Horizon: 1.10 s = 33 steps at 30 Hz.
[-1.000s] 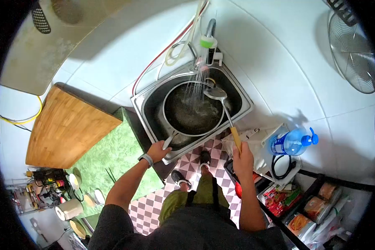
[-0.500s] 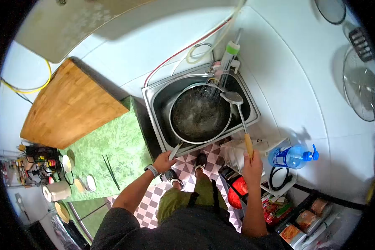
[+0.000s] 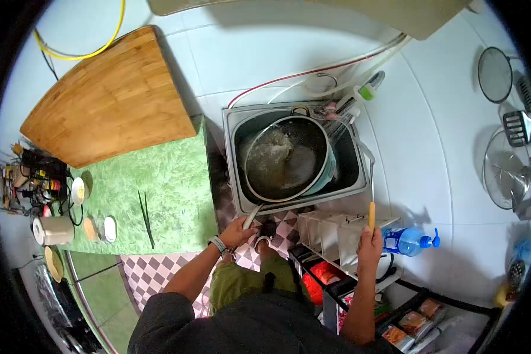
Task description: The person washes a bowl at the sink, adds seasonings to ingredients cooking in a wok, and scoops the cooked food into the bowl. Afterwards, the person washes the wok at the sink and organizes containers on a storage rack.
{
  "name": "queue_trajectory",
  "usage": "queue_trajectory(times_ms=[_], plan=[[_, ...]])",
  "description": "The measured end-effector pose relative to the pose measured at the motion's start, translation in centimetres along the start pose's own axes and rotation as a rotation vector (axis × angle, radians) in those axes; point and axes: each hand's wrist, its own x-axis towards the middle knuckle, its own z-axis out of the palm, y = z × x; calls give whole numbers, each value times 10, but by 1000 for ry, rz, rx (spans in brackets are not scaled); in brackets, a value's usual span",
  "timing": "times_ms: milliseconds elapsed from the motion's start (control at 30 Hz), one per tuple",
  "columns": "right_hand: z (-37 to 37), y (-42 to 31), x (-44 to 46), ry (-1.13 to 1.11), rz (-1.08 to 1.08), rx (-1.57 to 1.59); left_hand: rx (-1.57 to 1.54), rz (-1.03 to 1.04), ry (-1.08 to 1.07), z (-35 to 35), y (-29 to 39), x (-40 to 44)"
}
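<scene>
My left hand (image 3: 237,233) is closed around the pale handle of a dark wok (image 3: 304,168) with water in it. The wok sits over the metal sink (image 3: 235,177), tilted a little. Several streams of water run from a spray head (image 3: 349,115) at the sink's back right corner, toward the wok's right side. In my right hand (image 3: 370,243) is the wooden handle of a metal wok spatula (image 3: 371,206). It stands upright at the sink's right edge, its head seen nearly edge-on and apart from the wok.
A wooden cutting board (image 3: 109,106) leans at the back of the green counter (image 3: 171,177), near dark chopsticks (image 3: 146,218). A blue pump bottle (image 3: 408,241) stands right of my right hand, beside a white rack (image 3: 330,236). Strainers (image 3: 494,75) hang on the right wall.
The spatula has moved away from the wok's rim to the right, its head turned edge-on. The wok has tilted and its water has shifted. My view has turned somewhat.
</scene>
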Motion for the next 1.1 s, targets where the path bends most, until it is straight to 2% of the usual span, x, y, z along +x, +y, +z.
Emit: queue_trajectory(times_ms=[67, 167, 267, 367, 500, 700, 767, 1000, 1100], plan=[[-3, -6, -4, 11, 87, 94, -215, -8, -48, 1, 8, -6], [-7, -9, -7, -20, 82, 146, -315, -26, -48, 0, 34, -24], [-7, -16, -11, -23, 88, 155, -458, -19, -88, -2, 22, -23], [-5, -17, -10, 22, 110, 129, -503, 6, -115, -4, 7, -17], [-8, -19, -12, -8, 118, 158, -572, -25, -121, -6, 26, -31], [-10, -18, -13, -2, 82, 110, -873, -79, -273, -8, 31, -38], [-12, -20, -16, -2, 111, 113, -987, -40, -366, -10, 34, -41], [-15, -21, -12, -16, 211, 155, -987, -55, -415, -18, 44, -38], [-19, -19, -10, -22, 234, 180, -797, -79, -369, -24, 55, -32]])
